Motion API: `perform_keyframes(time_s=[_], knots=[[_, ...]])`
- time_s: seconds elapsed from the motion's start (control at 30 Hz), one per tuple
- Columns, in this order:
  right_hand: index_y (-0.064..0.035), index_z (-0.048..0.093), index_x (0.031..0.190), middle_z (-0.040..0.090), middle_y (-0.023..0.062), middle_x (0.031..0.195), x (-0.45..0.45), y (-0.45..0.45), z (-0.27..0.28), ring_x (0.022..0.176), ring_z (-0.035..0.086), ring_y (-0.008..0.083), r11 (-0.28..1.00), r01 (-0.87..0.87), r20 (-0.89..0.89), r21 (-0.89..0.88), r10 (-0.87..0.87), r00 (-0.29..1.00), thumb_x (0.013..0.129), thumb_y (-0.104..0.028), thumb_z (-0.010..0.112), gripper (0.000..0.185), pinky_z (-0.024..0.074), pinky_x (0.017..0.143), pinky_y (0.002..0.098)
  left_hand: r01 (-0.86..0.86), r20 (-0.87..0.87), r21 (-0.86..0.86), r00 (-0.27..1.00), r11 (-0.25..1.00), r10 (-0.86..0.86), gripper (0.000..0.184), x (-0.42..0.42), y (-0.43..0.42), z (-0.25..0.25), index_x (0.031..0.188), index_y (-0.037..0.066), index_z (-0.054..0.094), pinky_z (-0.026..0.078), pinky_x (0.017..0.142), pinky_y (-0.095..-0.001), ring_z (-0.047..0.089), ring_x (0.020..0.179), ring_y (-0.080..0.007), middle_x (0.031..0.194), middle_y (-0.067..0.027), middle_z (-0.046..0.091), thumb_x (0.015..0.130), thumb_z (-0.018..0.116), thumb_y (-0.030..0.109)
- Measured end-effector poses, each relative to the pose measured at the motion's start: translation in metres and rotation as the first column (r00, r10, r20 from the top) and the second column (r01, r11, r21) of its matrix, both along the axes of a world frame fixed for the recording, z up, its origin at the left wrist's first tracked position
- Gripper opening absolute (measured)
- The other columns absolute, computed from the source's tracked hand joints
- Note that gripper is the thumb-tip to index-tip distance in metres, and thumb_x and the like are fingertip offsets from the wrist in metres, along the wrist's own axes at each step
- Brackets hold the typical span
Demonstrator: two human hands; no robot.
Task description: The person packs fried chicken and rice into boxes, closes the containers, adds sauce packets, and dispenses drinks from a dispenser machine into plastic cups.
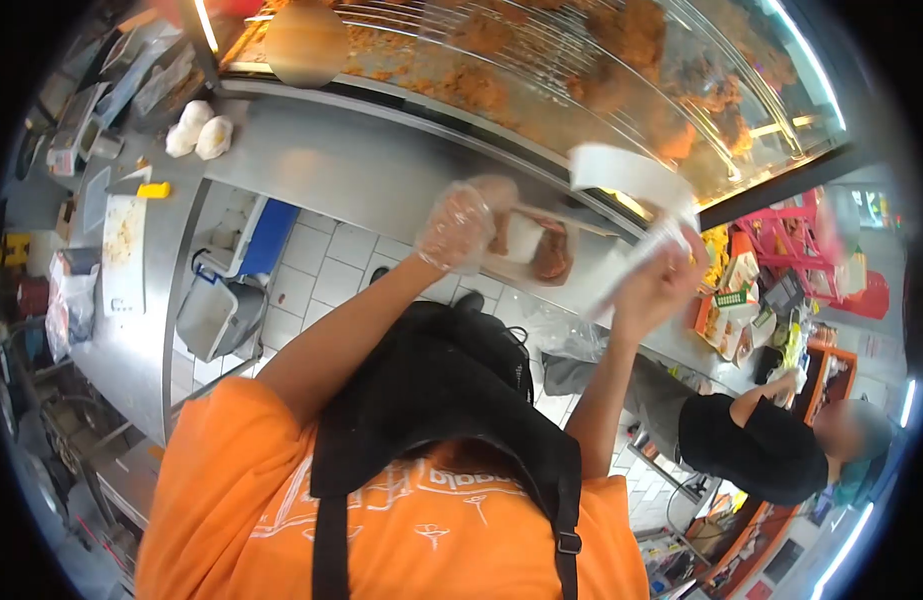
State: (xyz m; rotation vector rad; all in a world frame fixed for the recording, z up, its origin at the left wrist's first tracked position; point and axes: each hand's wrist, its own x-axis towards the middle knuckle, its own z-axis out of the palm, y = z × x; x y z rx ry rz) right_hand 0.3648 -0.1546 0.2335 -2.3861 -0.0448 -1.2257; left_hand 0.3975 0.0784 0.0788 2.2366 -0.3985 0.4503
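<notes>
My left hand [463,224], in a clear plastic glove, is at the left end of an open takeaway box [531,272]. Its fingers are blurred, and I cannot tell whether they grip the box or only lie over it. White rice [522,238] and a brown piece of meat [552,252] lie inside. My bare right hand [663,290], to the right of the box, is closed on a white paper piece [636,265]. A curved white strip [626,168] rises above that hand; whether it belongs to the same paper is unclear.
Beyond the steel counter [301,150] stands a lit display case with fried pieces [621,40] on wire racks. White bundles [198,130], a cutting board [124,250] and a yellow-handled tool [153,190] lie left. A person in black [751,445] stands at right.
</notes>
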Motion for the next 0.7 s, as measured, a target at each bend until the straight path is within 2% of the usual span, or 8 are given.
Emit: perform_keyframes(time_s=[0.07,0.13,0.2,0.27,0.37,0.5,0.57,0.7], knots=[[0.0018,0.056,0.113,0.063,0.0145,0.107,-0.037,-0.040,-0.010,0.092,0.060,0.0176,0.787,0.163,-0.146,0.594,-0.094,0.985,0.102,-0.007,0.045,0.018,0.0476,0.081,0.0284,0.042,0.030,-0.013,0.999,0.999,-0.042,0.024,0.017,0.009,0.034,0.102,0.005,0.066,0.054,0.078,-0.0424,0.067,0.090,-0.0362,0.099,-0.0151,0.069,0.081,0.056,0.000],[-0.0006,0.056,0.116,0.062,0.0086,0.098,-0.057,-0.094,-0.073,0.082,0.059,0.0143,0.808,0.464,-0.254,0.363,-0.393,0.884,0.099,-0.004,0.049,0.019,0.0499,0.068,0.0258,0.079,0.076,-0.036,0.994,0.996,-0.076,0.026,0.025,0.015,0.044,0.103,0.005,0.065,0.055,0.078,-0.0429,0.066,0.089,-0.0373,0.098,-0.0158,0.069,0.081,0.053,-0.002],[-0.0017,0.050,0.124,0.060,0.0100,0.098,-0.071,-0.166,-0.190,0.083,0.060,0.0164,0.398,0.385,-0.299,0.833,-0.261,0.918,0.093,-0.001,0.055,0.031,0.0522,0.068,0.0283,0.018,-0.001,0.071,1.000,0.997,-0.018,0.030,0.022,0.012,0.035,0.105,0.005,0.064,0.054,0.082,-0.0423,0.067,0.092,-0.0367,0.099,-0.0152,0.069,0.080,0.052,-0.006],[-0.0040,0.045,0.129,0.057,0.0105,0.106,-0.049,-0.177,-0.231,0.090,0.061,0.0196,0.332,0.425,-0.342,0.842,-0.282,0.897,0.088,-0.002,0.060,0.044,0.0548,0.067,0.0327,0.090,-0.027,-0.080,0.995,0.993,-0.092,0.028,0.017,0.006,0.052,0.105,0.005,0.064,0.054,0.083,-0.0412,0.068,0.093,-0.0357,0.099,-0.0151,0.069,0.081,0.053,-0.004],[-0.0029,0.042,0.142,0.048,0.0274,0.134,-0.017,-0.164,-0.250,0.121,0.051,0.0370,0.697,0.566,-0.495,0.440,-0.338,0.801,0.088,-0.024,0.068,0.063,0.0402,0.105,0.0436,0.135,-0.024,-0.267,0.989,0.954,-0.147,0.030,0.007,-0.003,0.054,0.105,0.005,0.063,0.054,0.084,-0.0402,0.068,0.095,-0.0349,0.099,-0.0151,0.070,0.080,0.052,-0.008],[-0.0024,0.044,0.141,0.046,0.0293,0.135,-0.027,-0.095,-0.152,0.123,0.046,0.0485,0.592,0.805,-0.717,0.035,-0.547,0.433,0.090,-0.022,0.067,0.060,0.0373,0.105,0.0501,0.109,0.048,-0.289,0.994,0.951,-0.100,0.037,0.014,-0.009,0.038,0.105,0.007,0.062,0.053,0.086,-0.0415,0.067,0.097,-0.0334,0.102,-0.0133,0.070,0.076,0.052,-0.013],[-0.0020,0.047,0.139,0.049,0.0256,0.134,-0.055,-0.103,-0.138,0.123,0.047,0.0441,0.790,0.608,-0.490,0.076,-0.502,0.713,0.088,-0.011,0.066,0.055,0.0380,0.105,0.0488,0.079,0.062,-0.304,0.996,0.949,-0.064,0.036,0.014,-0.007,0.047,0.105,0.009,0.062,0.052,0.086,-0.0420,0.067,0.096,-0.0321,0.101,-0.0115,0.070,0.076,0.054,-0.012],[-0.0022,0.051,0.134,0.059,0.0164,0.125,-0.046,-0.050,-0.099,0.120,0.052,0.0360,0.974,0.123,-0.339,0.188,-0.053,0.939,0.083,0.004,0.062,0.052,0.0400,0.104,0.0451,-0.044,0.230,0.248,0.973,0.968,-0.015,0.035,0.010,-0.009,0.080,0.111,0.014,0.063,0.051,0.080,-0.0392,0.066,0.089,-0.0284,0.105,-0.0051,0.070,0.080,0.062,-0.003]])
